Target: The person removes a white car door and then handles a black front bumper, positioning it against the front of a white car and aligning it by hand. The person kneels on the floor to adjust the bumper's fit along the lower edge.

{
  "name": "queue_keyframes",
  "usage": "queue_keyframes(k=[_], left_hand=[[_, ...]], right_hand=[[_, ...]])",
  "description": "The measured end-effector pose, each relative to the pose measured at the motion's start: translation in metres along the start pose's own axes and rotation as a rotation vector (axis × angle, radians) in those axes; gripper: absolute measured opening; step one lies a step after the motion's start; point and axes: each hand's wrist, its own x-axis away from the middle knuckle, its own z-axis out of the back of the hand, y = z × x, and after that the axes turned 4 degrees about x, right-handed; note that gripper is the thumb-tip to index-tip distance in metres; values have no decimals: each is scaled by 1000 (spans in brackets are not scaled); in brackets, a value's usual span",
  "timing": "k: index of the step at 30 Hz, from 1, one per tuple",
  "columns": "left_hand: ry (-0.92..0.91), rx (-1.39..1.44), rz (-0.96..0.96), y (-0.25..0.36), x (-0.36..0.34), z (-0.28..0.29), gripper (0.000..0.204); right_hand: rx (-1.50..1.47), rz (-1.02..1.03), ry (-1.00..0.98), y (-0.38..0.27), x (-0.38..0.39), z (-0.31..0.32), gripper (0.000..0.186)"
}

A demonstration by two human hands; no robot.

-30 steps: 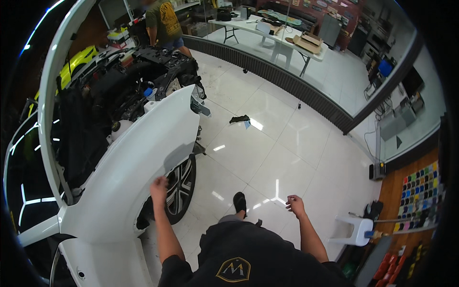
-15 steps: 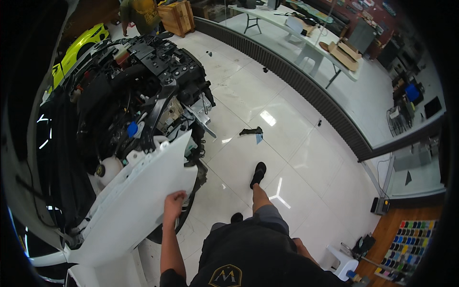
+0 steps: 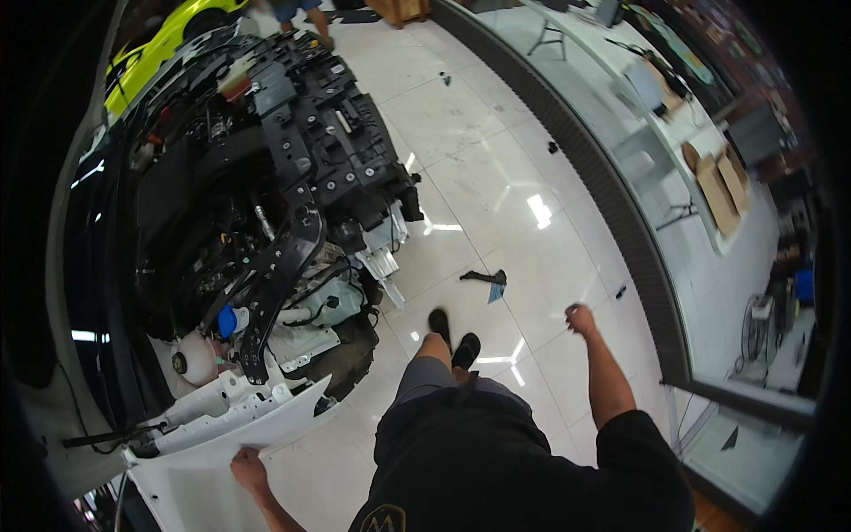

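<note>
Fingers (image 3: pixel 244 455) of the left hand (image 3: pixel 249 470) are curling inward at the lower left of the frame, over the white fender (image 3: pixel 279 424); whether they are touching it or holding anything, I cannot tell. Compared with half a second ago, this hand is sitting lower and farther left. The right hand (image 3: pixel 581 319) – mostly hidden beside the body in that earlier frame – is now hanging out at centre right, its fingers loosely bent, above the pale tiled floor (image 3: pixel 479 195). The two hands are staying well apart.

The white fender is now lying lower in the frame, its pointed tip reaching toward lower centre. Above it, the open engine bay (image 3: pixel 204 168) is filling more of the left side, with a blue cap (image 3: pixel 230 320) and a pale round reservoir (image 3: pixel 195 356) showing near its lower end. Black shoes (image 3: pixel 465 351) are standing closer together than before, at lower centre. Just above them a dark piece (image 3: pixel 481 277) is resting with a blue scrap (image 3: pixel 496 291), lower than earlier.

At the upper edge, only a co-worker's legs (image 3: pixel 301 13) are showing now – more of the body was visible before – while a yellow-green car (image 3: pixel 155 53) is occupying the upper left.
</note>
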Motion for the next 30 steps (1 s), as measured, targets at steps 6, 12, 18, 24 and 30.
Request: queue_keyframes(k=[6,12,18,24,30], left_hand=[[100,280,369,2,-16,-23,29],[477,1089,751,34,57,-110,26],[829,1292,1194,117,52,-159,50],[825,1574,1150,150,58,-144,63],[718,1724,1011,153,80,-148,63]], right_hand=[[-400,106,22,-225,-141,92,30],[-278,280,-337,-348,-160,67,24],[201,402,-281,-290,-242,107,27],[711,98,-626,-308,-368,245,27],[-65,189,-64,-455,-422,337,20]])
